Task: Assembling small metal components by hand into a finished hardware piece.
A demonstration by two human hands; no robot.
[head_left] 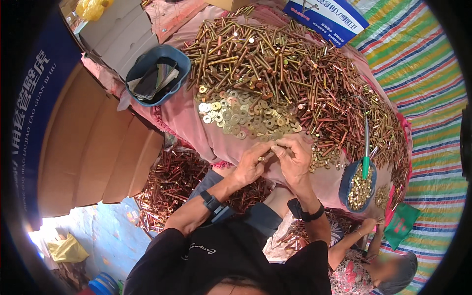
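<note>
My left hand (250, 166) is closed around a brass-coloured bolt (262, 159), of which only one end shows. Beside it, my right hand (294, 158) has its thumb and fingers pinched together, almost touching the left fingertips; whatever is between them is hidden. Both hands are above the near edge of a pink cloth (216, 142). Just beyond them lies a spread of flat round washers (246, 114), some silvery and some yellowish. Small brass-coloured nuts (322, 158) are heaped right of my right hand.
Long bolts (275, 61) form a large pile behind the washers. A blue tub (184, 63) with a phone stands left; another tub (344, 189) holds nuts and a green-handled tool (366, 167). More bolts (167, 189) lie below the cloth. Another person (354, 270) works at lower right.
</note>
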